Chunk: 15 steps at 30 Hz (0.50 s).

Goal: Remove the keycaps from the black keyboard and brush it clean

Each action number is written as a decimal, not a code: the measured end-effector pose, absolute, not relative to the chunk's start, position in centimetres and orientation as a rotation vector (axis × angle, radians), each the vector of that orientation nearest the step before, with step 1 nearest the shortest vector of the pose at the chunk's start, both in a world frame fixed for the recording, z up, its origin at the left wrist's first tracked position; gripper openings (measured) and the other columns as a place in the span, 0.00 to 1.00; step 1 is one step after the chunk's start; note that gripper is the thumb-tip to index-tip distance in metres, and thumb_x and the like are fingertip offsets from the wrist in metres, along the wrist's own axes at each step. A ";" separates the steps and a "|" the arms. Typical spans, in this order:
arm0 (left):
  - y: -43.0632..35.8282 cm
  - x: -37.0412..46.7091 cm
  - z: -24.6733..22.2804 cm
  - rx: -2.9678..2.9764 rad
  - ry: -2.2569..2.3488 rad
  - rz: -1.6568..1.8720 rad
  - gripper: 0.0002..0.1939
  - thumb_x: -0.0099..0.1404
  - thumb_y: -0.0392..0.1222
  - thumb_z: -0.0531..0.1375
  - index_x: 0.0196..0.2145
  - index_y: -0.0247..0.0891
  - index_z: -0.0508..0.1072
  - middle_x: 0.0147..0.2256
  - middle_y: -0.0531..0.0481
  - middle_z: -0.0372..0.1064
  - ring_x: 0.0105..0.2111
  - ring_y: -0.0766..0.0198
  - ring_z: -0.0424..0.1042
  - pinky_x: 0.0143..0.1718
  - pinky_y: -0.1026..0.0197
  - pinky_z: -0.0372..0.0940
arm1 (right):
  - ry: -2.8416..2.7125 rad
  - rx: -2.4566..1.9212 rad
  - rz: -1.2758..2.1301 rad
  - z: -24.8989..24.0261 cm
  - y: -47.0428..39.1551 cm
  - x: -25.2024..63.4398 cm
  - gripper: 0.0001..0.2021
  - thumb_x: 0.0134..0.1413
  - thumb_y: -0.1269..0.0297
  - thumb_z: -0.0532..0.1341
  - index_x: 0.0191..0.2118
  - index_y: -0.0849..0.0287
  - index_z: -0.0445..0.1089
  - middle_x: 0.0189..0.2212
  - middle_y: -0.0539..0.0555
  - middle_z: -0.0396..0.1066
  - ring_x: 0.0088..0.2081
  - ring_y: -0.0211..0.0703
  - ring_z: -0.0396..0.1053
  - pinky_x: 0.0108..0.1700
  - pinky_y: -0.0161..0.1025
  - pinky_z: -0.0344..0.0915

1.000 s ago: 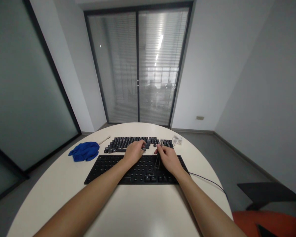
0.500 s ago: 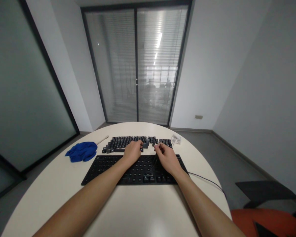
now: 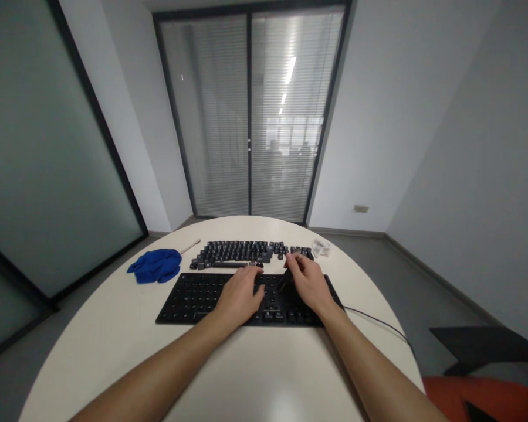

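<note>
A black keyboard (image 3: 189, 299) lies on the round table, most of its keycaps off. Over its middle is my left hand (image 3: 240, 296), fingers stretched forward and thumb apart, with nothing seen in it. My right hand (image 3: 310, 281) hovers above the keyboard's right part, thumb and fingertips pinched together. What they hold is hidden or too small to name; thin dark lines show just below them. Behind the keyboard, loose black keycaps (image 3: 237, 251) are laid out in rows, with a long spacebar (image 3: 229, 265) along the near edge.
A crumpled blue cloth (image 3: 156, 265) lies at the left, beside a thin white stick (image 3: 190, 246). At the back right is a small clear plastic packet (image 3: 321, 247). A cable (image 3: 378, 319) runs off the round table (image 3: 92, 334). An orange chair (image 3: 484, 398) stands at the right.
My left hand has drawn back from the loose keycaps to the keyboard's middle, its thumb now apart. My right hand stays pinched in about the same place. The view has shifted slightly.
</note>
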<state>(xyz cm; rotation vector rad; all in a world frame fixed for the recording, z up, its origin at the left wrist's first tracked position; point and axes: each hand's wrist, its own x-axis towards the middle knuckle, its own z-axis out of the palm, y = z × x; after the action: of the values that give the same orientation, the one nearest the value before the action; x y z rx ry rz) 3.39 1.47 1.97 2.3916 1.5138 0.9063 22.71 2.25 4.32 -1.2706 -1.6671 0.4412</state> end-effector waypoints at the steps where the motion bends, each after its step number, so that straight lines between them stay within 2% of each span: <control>1: 0.8 3.2 1.7 2.406 1.465 0.915 0.12 0.64 0.37 0.58 0.47 0.40 0.69 0.47 0.45 0.71 0.49 0.51 0.68 0.51 0.50 0.64 | -1.665 -1.266 0.464 4.3 2.2 22.6 0.22 0.64 0.45 0.50 0.29 0.56 0.68 0.20 0.49 0.66 0.23 0.43 0.65 0.28 0.37 0.58; 5: -0.7 2.3 1.2 2.466 1.260 0.920 0.13 0.64 0.37 0.58 0.47 0.40 0.69 0.47 0.44 0.70 0.50 0.53 0.67 0.53 0.51 0.63 | -1.661 -1.243 0.525 4.3 1.8 22.2 0.22 0.64 0.45 0.50 0.28 0.56 0.66 0.18 0.48 0.63 0.21 0.41 0.63 0.26 0.37 0.58; 10: -1.5 1.3 1.6 2.599 1.092 0.794 0.16 0.63 0.36 0.59 0.49 0.41 0.69 0.54 0.43 0.65 0.57 0.51 0.61 0.60 0.46 0.58 | -1.756 -1.218 0.553 4.5 1.1 21.7 0.22 0.64 0.45 0.51 0.25 0.56 0.64 0.17 0.47 0.61 0.20 0.39 0.61 0.24 0.36 0.56; 15: -1.4 0.4 1.8 2.692 0.971 0.658 0.26 0.59 0.42 0.64 0.56 0.42 0.67 0.60 0.41 0.59 0.61 0.47 0.55 0.63 0.43 0.53 | -1.873 -1.208 0.459 4.6 0.6 21.2 0.22 0.64 0.49 0.52 0.23 0.56 0.61 0.16 0.47 0.59 0.21 0.38 0.59 0.26 0.36 0.53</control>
<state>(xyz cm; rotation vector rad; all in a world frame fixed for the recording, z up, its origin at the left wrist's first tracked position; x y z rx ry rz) 0.44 -1.41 1.78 2.6921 0.9714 0.6584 21.24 0.63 4.57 -1.2077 -1.8725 0.4585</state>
